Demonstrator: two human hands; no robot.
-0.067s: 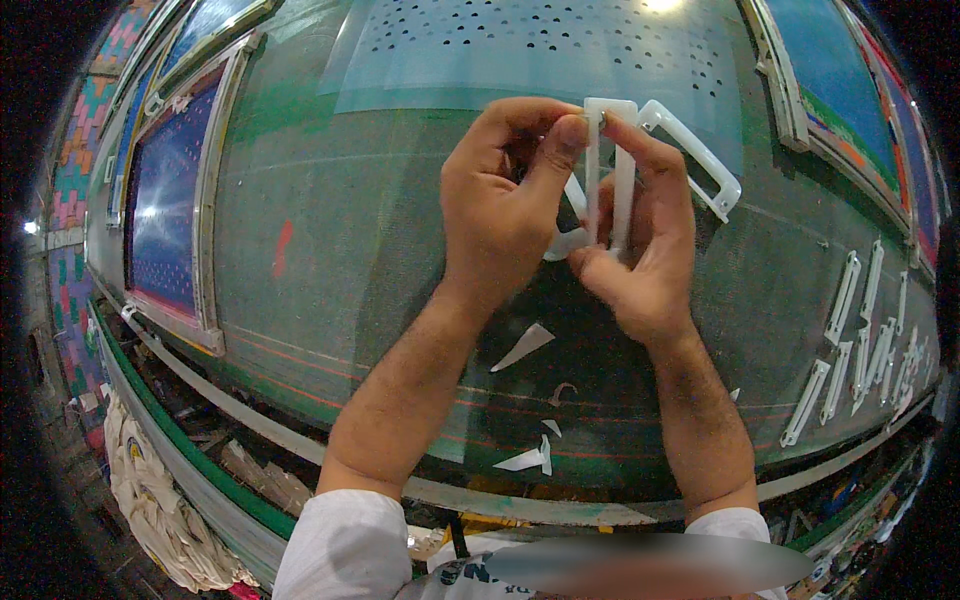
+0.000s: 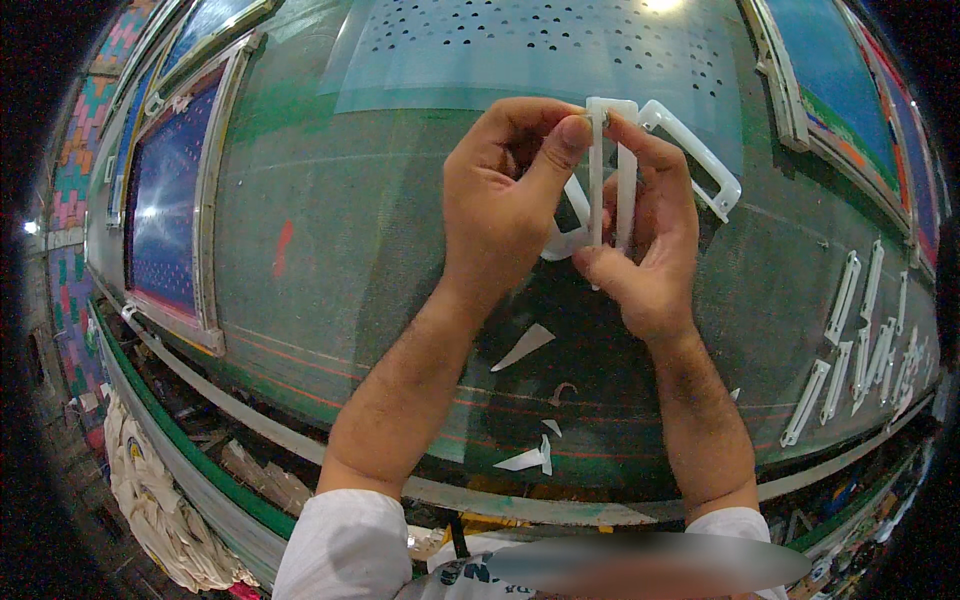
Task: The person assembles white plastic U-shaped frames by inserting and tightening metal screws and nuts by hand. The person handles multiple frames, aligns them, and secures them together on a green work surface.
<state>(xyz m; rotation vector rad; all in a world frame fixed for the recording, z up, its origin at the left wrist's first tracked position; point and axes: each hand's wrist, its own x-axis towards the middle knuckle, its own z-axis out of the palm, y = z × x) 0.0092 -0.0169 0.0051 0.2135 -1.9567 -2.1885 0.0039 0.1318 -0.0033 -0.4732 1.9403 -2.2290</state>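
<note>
Both hands hold a narrow white plastic frame (image 2: pixel 597 200) above the dark table, its long sides running roughly upright. My left hand (image 2: pixel 505 200) is closed, thumb and fingers pinching at the frame's top left corner. My right hand (image 2: pixel 655 260) grips from the right, index finger near the top corner and thumb at the lower end. A second white frame (image 2: pixel 715 175) lies just beyond the right hand. Another white frame (image 2: pixel 570 243) rests behind the hands, with most of its upper part hidden by the left hand.
Thin white scraps (image 2: pixel 524 347) lie between my forearms. Several narrow white frames (image 2: pixel 843 298) are spread at the right. A framed printing screen (image 2: pixel 208 200) stands at the left, another screen (image 2: pixel 790 90) at the far right. A translucent sheet with dark dots (image 2: pixel 540 75) covers the far side.
The held frame has turned slightly, so its left side shows more edge-on. Its lower end now shows below the right thumb. Both hands have shifted very slightly right.
</note>
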